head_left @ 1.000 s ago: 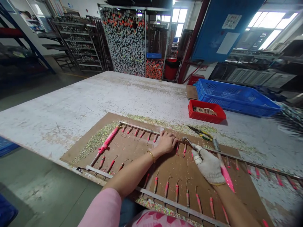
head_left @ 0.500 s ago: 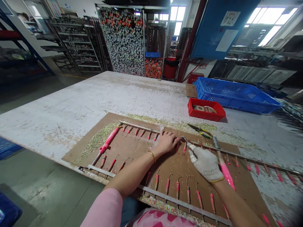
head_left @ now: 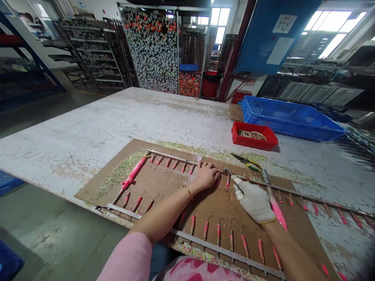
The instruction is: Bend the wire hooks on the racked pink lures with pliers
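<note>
A metal hanging frame (head_left: 218, 249) with rows of pink-coated hooks (head_left: 206, 230) lies on a brown board. My bare left hand (head_left: 206, 175) has its fingers curled over the far bar, and a pale scrap shows beside them. In my right hand (head_left: 253, 201), which wears a white glove with wrapped fingertips, is a slim metal tool (head_left: 227, 171) with a bent tip. The fingers are closed around it. Its tip meets the far bar just right of my left hand, above a small pink hook (head_left: 227, 183). What the left fingertips pinch is hidden.
Yellow-handled pliers (head_left: 246, 161) lie behind the bar. A hammer-like tool with a pink handle (head_left: 278, 212) crosses the frame. Beyond stand a red box (head_left: 254, 142) and a blue crate (head_left: 290, 121). Coating flakes (head_left: 117, 177) litter the brown board (head_left: 175, 191).
The view has shifted very slightly. Both hands stay at the same spot on the far bar, with the tool tip almost unmoved.
</note>
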A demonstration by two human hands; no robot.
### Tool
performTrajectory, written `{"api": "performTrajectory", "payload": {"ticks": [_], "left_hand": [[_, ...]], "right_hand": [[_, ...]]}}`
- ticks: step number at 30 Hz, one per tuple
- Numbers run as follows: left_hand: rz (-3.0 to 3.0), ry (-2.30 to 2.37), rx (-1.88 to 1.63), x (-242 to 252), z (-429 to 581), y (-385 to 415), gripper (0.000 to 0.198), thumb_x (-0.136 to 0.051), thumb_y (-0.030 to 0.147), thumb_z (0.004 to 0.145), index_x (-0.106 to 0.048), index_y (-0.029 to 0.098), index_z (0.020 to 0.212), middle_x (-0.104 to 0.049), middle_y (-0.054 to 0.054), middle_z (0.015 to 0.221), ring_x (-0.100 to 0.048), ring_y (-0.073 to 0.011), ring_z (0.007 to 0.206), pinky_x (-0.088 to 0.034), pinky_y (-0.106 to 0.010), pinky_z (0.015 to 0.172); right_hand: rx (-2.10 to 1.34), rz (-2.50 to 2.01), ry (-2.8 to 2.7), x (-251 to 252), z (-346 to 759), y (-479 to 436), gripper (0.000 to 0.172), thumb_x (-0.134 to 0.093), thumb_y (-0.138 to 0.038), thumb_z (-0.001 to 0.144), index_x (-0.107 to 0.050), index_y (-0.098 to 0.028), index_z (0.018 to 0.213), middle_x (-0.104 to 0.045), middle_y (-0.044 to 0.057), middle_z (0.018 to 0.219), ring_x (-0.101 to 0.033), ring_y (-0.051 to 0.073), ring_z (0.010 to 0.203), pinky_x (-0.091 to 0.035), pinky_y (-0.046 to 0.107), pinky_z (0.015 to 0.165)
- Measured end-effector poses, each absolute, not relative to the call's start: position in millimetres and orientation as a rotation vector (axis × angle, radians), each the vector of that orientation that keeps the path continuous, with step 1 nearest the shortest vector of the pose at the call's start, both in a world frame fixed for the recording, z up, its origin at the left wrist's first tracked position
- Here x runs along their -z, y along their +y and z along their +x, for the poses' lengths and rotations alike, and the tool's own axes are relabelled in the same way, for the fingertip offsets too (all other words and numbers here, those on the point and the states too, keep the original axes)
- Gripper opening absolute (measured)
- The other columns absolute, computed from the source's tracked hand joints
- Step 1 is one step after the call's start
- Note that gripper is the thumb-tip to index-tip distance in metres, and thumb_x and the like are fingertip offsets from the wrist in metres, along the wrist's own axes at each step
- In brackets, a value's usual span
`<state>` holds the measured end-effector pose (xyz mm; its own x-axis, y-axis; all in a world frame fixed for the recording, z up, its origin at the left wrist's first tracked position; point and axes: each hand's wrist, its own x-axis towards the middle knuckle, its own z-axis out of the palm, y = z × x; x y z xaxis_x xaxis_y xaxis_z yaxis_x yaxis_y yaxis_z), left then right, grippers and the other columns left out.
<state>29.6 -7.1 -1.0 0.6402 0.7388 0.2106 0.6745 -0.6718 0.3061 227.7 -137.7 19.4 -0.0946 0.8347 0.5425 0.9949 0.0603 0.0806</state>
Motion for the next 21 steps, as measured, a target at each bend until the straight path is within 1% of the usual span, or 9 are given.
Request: {"api": "performTrajectory", "payload": {"ticks": [2, 5, 8, 10, 12, 14, 16, 19, 21], "left_hand": [[2.673, 1.148, -0.45, 0.5, 29.5, -6.6, 0.036, -0.046, 0.041, 0.107, -0.078, 0.026, 0.101, -0.069, -0.006, 0.121, -0.056, -0.0261, 0.119, -0.025, -0.055, 0.119], [2.693, 1.144, -0.419, 1.0, 29.5, -6.2, 0.036, -0.046, 0.041, 0.107, -0.078, 0.025, 0.102, -0.068, -0.006, 0.12, -0.056, -0.0262, 0.118, -0.025, -0.056, 0.119], [2.687, 1.162, -0.43, 2.6, 29.9, -5.9, 0.037, -0.045, 0.041, 0.107, -0.078, 0.024, 0.102, -0.068, -0.007, 0.12, -0.055, -0.0266, 0.119, -0.024, -0.057, 0.12], [2.68, 1.163, -0.444, 3.6, 30.1, -5.8, 0.037, -0.044, 0.041, 0.107, -0.077, 0.025, 0.102, -0.068, -0.006, 0.121, -0.055, -0.0267, 0.12, -0.024, -0.057, 0.12], [2.684, 1.152, -0.441, 3.9, 30.2, -5.9, 0.036, -0.045, 0.041, 0.107, -0.077, 0.025, 0.102, -0.068, -0.006, 0.121, -0.055, -0.0266, 0.12, -0.025, -0.056, 0.119], [2.694, 1.148, -0.43, 3.6, 30.2, -5.9, 0.036, -0.046, 0.041, 0.106, -0.078, 0.025, 0.102, -0.068, -0.006, 0.119, -0.055, -0.0263, 0.118, -0.025, -0.056, 0.119], [2.702, 1.152, -0.425, 3.1, 30.2, -6.0, 0.036, -0.045, 0.041, 0.107, -0.078, 0.025, 0.102, -0.068, -0.007, 0.119, -0.055, -0.0261, 0.117, -0.026, -0.056, 0.118], [2.694, 1.167, -0.438, 2.8, 30.5, -6.3, 0.038, -0.043, 0.042, 0.107, -0.078, 0.026, 0.103, -0.068, -0.007, 0.121, -0.055, -0.0262, 0.118, -0.026, -0.055, 0.117], [2.692, 1.169, -0.439, 3.1, 30.9, -6.6, 0.039, -0.043, 0.042, 0.107, -0.078, 0.025, 0.103, -0.068, -0.007, 0.121, -0.055, -0.0265, 0.119, -0.027, -0.054, 0.117]], "right_hand": [[0.714, -1.807, -1.97, -21.6, 227.6, -137.7, 0.035, -0.049, -0.033, 0.103, -0.078, -0.024, 0.12, -0.069, 0.002, 0.068, -0.054, 0.016, 0.06, -0.033, 0.031, 0.065], [0.825, -1.786, -1.785, -26.6, 226.1, -139.7, 0.037, -0.052, -0.036, 0.103, -0.077, -0.018, 0.124, -0.068, 0.005, 0.07, -0.057, 0.018, 0.067, -0.036, 0.032, 0.072], [0.815, -1.832, -1.949, -27.6, 223.6, -140.7, 0.037, -0.053, -0.03, 0.101, -0.074, -0.023, 0.131, -0.066, 0.003, 0.067, -0.053, 0.017, 0.062, -0.031, 0.033, 0.066], [0.796, -1.825, -2.091, -26.5, 223.1, -140.7, 0.037, -0.053, -0.027, 0.099, -0.075, -0.027, 0.128, -0.064, 0.001, 0.066, -0.049, 0.016, 0.058, -0.026, 0.033, 0.063], [0.839, -1.788, -2.025, -26.1, 223.7, -140.9, 0.035, -0.053, -0.029, 0.1, -0.077, -0.026, 0.126, -0.064, 0.002, 0.066, -0.051, 0.016, 0.061, -0.029, 0.033, 0.065], [0.9, -1.755, -1.853, -26.5, 224.2, -141.1, 0.036, -0.054, -0.033, 0.101, -0.076, -0.02, 0.126, -0.066, 0.004, 0.068, -0.055, 0.017, 0.066, -0.034, 0.032, 0.07], [0.918, -1.769, -1.804, -26.4, 223.7, -140.9, 0.038, -0.055, -0.033, 0.101, -0.074, -0.018, 0.13, -0.066, 0.004, 0.068, -0.056, 0.017, 0.067, -0.035, 0.032, 0.071], [0.838, -1.853, -2.035, -24.0, 222.7, -139.6, 0.039, -0.054, -0.028, 0.099, -0.073, -0.026, 0.132, -0.064, 0.001, 0.065, -0.049, 0.015, 0.057, -0.027, 0.033, 0.063], [0.82, -1.886, -2.065, -22.5, 223.4, -139.2, 0.037, -0.053, -0.028, 0.098, -0.075, -0.028, 0.128, -0.063, 0.0, 0.064, -0.047, 0.015, 0.056, -0.025, 0.033, 0.062]]}}
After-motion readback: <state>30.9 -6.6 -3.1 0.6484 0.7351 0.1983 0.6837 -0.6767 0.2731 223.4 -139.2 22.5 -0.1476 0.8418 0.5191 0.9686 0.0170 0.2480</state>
